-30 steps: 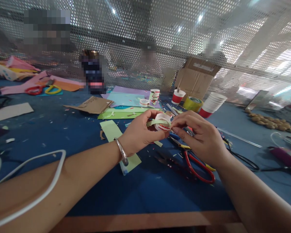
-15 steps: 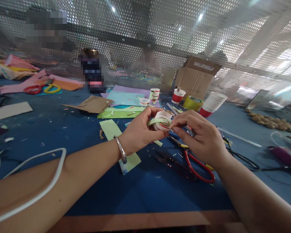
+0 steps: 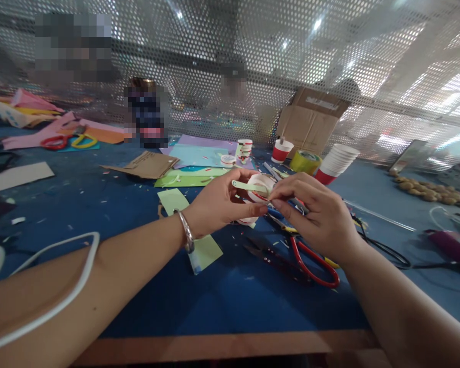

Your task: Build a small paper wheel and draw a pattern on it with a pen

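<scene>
Near the middle of the table, my left hand [image 3: 224, 202] grips a small white paper cup piece [image 3: 256, 195] with red marks, thumb below it and fingers behind. A pale green paper strip [image 3: 249, 186] lies across the cup piece's opening, its left end free. My right hand [image 3: 310, 209] pinches the strip's right end at the cup's rim. Below my left hand lies a pale green paper sheet [image 3: 207, 254], partly hidden by the wrist. Red-handled scissors [image 3: 318, 273] rest on the table beneath my right hand.
Colored paper sheets [image 3: 197, 155], brown cardboard [image 3: 147, 164] and a decorated cup [image 3: 244, 150] stand or lie behind my hands. Stacked paper cups [image 3: 337, 161] and yellow-green tape [image 3: 304, 161] are at the back right. A white cable [image 3: 95, 250] crosses my left forearm.
The green strip's left end has come away from the cup's side and now sticks out straight. The cup piece has tilted slightly in my left hand.
</scene>
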A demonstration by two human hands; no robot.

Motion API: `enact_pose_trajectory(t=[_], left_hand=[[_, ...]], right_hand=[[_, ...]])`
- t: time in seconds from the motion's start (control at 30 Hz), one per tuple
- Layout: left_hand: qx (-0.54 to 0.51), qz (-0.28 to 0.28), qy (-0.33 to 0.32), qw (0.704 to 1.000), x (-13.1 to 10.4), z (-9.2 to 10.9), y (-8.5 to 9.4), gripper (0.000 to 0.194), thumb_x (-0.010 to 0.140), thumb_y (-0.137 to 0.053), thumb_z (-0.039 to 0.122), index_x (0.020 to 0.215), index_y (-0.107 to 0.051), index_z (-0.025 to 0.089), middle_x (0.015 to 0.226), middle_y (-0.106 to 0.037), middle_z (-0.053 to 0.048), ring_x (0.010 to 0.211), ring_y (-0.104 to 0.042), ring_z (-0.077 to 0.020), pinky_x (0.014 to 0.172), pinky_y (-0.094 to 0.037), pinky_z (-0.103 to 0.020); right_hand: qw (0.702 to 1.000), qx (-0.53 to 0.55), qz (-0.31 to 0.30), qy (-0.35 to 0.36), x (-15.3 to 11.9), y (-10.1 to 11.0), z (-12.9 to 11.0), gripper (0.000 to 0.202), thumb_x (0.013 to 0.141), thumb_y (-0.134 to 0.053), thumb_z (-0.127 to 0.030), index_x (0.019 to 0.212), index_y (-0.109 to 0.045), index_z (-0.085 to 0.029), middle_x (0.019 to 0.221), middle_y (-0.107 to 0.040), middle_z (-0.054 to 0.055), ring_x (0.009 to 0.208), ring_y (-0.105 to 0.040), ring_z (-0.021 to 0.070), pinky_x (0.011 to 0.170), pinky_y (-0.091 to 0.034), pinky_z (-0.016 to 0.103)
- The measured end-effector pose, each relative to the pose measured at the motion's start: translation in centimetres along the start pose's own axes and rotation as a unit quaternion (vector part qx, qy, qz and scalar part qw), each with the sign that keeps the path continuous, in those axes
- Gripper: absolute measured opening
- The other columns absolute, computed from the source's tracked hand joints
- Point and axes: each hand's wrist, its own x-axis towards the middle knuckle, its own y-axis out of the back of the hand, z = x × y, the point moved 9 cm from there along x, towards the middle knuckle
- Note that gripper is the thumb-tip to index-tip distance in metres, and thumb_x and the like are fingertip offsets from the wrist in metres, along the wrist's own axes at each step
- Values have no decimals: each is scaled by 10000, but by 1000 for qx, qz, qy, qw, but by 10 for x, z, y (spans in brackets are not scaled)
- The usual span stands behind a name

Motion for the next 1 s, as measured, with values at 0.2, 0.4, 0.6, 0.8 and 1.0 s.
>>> enact_pose_trajectory(t=[0.2, 0.4, 0.6, 0.8, 1.0], left_hand=[[-55, 47, 1, 997, 4, -3, 8, 547, 675, -865, 117, 1136, -573, 158, 958, -725, -41, 854, -683, -154, 776, -531, -284], [-141, 95, 43, 985, 6, -6, 19, 553, 672, -842, 38, 1132, -556, 148, 938, -740, -44, 850, -723, -160, 764, -531, -263], [-174, 132, 65, 974, 5, -12, 25, 540, 702, -777, -18, 1136, -522, 177, 914, -735, -27, 841, -748, -177, 738, -552, -268], [-162, 155, 58, 973, 5, -12, 30, 490, 709, -759, -27, 1079, -507, 174, 830, -734, -15, 798, -750, -173, 770, -564, -291], [-161, 160, 65, 972, 5, -12, 30, 493, 729, -743, -34, 1102, -497, 176, 855, -733, -16, 832, -761, -187, 754, -563, -274]], right_hand=[[999, 16, 10, -32, -1, -2, 6, 170, 951, -611, -160, 1086, -677, -241, 1078, -681, 40, 1001, -642, 176, 889, -523, 344], [995, 9, 52, -88, -4, 4, 19, 241, 927, -651, -217, 1167, -656, -243, 1115, -635, 43, 847, -640, 140, 774, -552, 317], [986, 21, -102, -131, -7, -32, 39, 433, 861, -727, -351, 1264, -605, -250, 1205, -672, 70, 1040, -665, 235, 817, -580, 398], [977, -34, -194, -84, -10, -60, 37, 505, 829, -750, -360, 1280, -565, -226, 1303, -663, 97, 1209, -597, 314, 1019, -476, 543], [976, -40, -199, -85, -9, -66, 39, 455, 835, -711, -279, 1255, -558, -193, 1261, -666, 106, 1180, -595, 300, 1005, -473, 516]])
